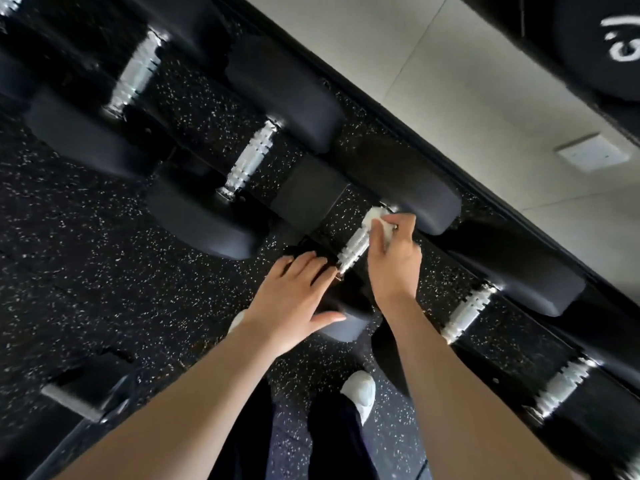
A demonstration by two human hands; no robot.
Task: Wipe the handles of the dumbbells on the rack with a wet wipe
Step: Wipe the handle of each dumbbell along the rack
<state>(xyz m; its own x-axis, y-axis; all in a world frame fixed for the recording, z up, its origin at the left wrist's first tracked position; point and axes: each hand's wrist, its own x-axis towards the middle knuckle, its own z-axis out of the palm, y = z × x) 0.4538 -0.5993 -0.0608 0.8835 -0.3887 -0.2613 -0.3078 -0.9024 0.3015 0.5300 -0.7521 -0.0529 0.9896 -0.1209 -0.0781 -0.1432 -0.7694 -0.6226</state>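
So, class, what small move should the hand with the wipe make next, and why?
Probably draw the wipe along the handle toward the near head: the right hand pinches it at the far end, most of the handle lies uncovered, and the left hand rests on the near head.

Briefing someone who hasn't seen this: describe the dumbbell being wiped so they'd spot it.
Follow the diagonal row of black dumbbells on the rack to its middle. There the left hand rests on the near head of one dumbbell. Only its chrome handle has the right hand holding a wet wipe to it.
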